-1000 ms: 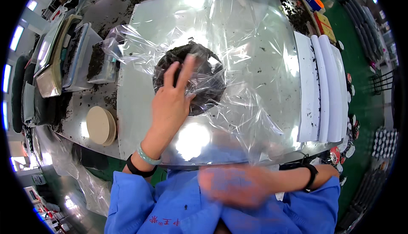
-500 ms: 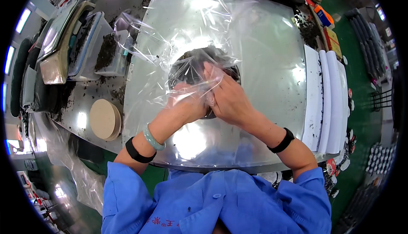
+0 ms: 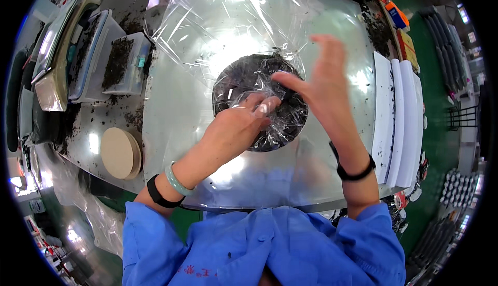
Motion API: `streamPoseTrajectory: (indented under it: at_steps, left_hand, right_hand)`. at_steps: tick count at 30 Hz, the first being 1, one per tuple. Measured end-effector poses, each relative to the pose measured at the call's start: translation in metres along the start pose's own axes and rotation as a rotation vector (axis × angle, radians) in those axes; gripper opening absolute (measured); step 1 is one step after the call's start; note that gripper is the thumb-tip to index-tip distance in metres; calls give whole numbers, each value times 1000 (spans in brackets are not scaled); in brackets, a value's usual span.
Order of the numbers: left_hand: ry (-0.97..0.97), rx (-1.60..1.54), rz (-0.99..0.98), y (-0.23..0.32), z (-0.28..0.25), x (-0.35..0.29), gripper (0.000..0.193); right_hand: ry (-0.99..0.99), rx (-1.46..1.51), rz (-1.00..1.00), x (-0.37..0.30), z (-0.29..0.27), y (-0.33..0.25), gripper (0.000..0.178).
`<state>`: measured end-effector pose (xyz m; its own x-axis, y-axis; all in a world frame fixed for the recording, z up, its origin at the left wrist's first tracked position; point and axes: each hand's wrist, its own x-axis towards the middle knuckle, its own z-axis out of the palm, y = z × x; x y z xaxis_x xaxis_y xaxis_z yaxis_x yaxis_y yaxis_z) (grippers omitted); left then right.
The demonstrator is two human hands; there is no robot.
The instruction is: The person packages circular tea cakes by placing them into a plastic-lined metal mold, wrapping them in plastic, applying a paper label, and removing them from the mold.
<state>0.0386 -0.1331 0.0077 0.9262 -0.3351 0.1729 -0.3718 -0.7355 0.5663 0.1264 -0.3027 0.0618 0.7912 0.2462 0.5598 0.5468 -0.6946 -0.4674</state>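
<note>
I am watching from remote: the L hand [image 3: 236, 128] is resting on top of the dark round mass [image 3: 241, 81], fingers bent and bunched on the clear film [image 3: 192, 31]; if they are really pinching it, I cannot tell. The R hand [image 3: 327, 86] is hovering near the R edge of the mass, open, thumb & fingers spread wide, a bit blurred. The mass is lying approx. mid of the shiny grey board [image 3: 171, 140], its dark surface looking uneven under the film. The film is wrinkling & glinting there, and is spreading loosely toward the far edge. On the L, beige discs [image 3: 116, 153] are lying stacked, smooth & matte; on the R, white paper sheets [image 3: 384, 114] are curling lengthwise. Re: writing, small red characters are showing on the chest of the blue shirt [image 3: 241, 234].
</note>
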Motion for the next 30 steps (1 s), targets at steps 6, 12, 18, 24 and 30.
streamPoseTrajectory:
  at_steps: [6, 12, 18, 24, 30]
  left_hand:
    - [-174, 158, -133, 9, -3, 2, 75]
    - [-420, 62, -123, 5, -9, 45, 70]
    - [126, -470, -88, -51, 54, -10, 22]
    - [322, -37, -201, -22, 3, -52, 60]
    - [81, -776, -361, -81, -21, 15, 140]
  right_hand:
    - [82, 981, 527, -10, 23, 82, 38]
    - [-280, 1285, 540, -18, 5, 46, 32]
    - [-422, 288, -358, -48, 26, 26, 45]
    - [-491, 68, -281, -56, 35, 30, 53]
    - [-498, 143, -326, -52, 33, 31, 59]
